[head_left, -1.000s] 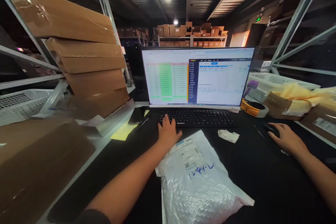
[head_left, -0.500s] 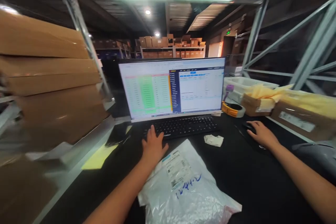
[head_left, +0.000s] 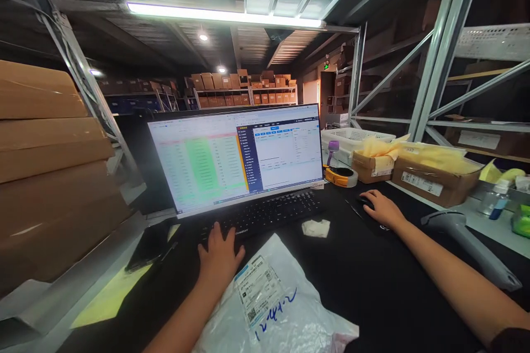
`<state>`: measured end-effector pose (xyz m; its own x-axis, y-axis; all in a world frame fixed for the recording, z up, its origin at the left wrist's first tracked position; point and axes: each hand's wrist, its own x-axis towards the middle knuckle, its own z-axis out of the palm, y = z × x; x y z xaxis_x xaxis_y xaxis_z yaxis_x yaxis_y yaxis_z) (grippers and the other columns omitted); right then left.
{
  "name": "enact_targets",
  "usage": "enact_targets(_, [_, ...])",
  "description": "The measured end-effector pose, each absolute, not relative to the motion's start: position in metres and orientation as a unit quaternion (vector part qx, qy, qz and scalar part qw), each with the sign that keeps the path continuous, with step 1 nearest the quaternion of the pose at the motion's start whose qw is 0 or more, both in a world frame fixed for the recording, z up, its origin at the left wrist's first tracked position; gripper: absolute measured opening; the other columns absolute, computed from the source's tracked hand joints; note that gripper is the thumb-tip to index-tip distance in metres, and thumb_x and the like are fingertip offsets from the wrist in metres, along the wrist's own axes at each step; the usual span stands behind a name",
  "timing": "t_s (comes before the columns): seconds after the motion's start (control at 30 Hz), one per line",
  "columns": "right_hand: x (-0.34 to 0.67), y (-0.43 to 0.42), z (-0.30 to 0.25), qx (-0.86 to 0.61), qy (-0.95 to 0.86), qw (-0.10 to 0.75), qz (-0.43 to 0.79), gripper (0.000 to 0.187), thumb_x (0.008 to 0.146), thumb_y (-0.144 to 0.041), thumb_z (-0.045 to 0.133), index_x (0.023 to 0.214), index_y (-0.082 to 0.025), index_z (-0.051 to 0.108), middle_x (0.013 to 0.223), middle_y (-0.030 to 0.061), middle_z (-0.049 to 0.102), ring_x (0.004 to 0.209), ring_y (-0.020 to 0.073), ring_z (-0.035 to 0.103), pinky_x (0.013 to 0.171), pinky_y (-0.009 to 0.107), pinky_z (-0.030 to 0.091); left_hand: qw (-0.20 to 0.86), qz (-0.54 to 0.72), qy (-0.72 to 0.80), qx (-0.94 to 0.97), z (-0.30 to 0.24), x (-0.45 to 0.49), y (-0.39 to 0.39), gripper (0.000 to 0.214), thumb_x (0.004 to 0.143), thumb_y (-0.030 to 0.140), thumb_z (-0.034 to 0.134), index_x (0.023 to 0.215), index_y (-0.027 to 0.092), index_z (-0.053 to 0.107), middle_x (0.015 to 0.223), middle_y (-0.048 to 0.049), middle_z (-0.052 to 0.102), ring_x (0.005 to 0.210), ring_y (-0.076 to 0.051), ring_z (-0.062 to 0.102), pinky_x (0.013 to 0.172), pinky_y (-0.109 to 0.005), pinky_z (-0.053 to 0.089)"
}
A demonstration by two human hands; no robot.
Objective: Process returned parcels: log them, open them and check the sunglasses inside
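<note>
My left hand [head_left: 218,258] has its fingers spread at the front left edge of a black keyboard [head_left: 273,210], holding nothing. On the right, my right hand [head_left: 384,210] rests curled over a black computer mouse [head_left: 366,202], mostly covered by the fingers. A white plastic mailing bag [head_left: 306,300] with a printed label [head_left: 259,291] and blue handwriting lies in front of me, partly beneath my left forearm. Behind the keyboard stands a monitor [head_left: 285,160] showing a spreadsheet with a green column and a second window.
A grey handheld scanner [head_left: 467,242] lies beside my right forearm. Crumpled white paper [head_left: 316,228], a pen [head_left: 354,208] and a tape roll [head_left: 342,176] are near the keyboard. Boxes with yellow sheets [head_left: 434,176] line the right; large cartons [head_left: 49,198] stack at left.
The view has turned right, bringing the whole scanner and a spray bottle into sight. Both hands keep about the same places on the desk, left at the keyboard and right on the mouse.
</note>
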<state>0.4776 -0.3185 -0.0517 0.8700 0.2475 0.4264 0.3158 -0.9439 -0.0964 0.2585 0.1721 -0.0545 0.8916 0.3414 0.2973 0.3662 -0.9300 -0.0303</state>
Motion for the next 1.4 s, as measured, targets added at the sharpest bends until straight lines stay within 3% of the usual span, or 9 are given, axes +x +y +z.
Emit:
enact_targets(0.4, [0.486,-0.323,-0.060,-0.959,-0.150,0.088,-0.223,0.045,0.091,-0.040,0.049,0.133,-0.028,0.059,0.134,0.0090,0.057,0.113,0.0261,0.062,0.097,0.039,0.049,0.062,-0.140,-0.187,-0.970,-0.053,0.260,0.171,0.055,0.096,0.038,0.044,0.146,0.018,0.048,0.160,-0.0266,0.025,0.146,-0.038,0.033,0.109,-0.063,0.034])
enact_targets(1.03, [0.495,-0.325,-0.066,-0.951,-0.173,0.112,-0.231,0.048,0.089,-0.035,0.049,0.134,-0.021,0.057,0.133,0.0119,0.058,0.116,0.0263,0.060,0.103,0.040,0.046,0.068,-0.140,-0.183,-0.971,-0.060,0.263,0.176,0.056,0.096,0.039,0.042,0.147,0.016,0.046,0.160,-0.0270,0.025,0.144,-0.039,0.034,0.108,-0.065,0.034])
enact_targets(1.4, [0.482,-0.321,-0.056,-0.954,-0.180,0.094,-0.222,0.042,0.088,-0.034,0.050,0.128,-0.026,0.062,0.133,0.0082,0.058,0.113,0.0259,0.061,0.099,0.039,0.048,0.058,-0.136,-0.185,-0.972,-0.053,0.260,0.171,0.055,0.096,0.037,0.043,0.147,0.016,0.047,0.160,-0.0270,0.025,0.145,-0.039,0.033,0.109,-0.065,0.034])
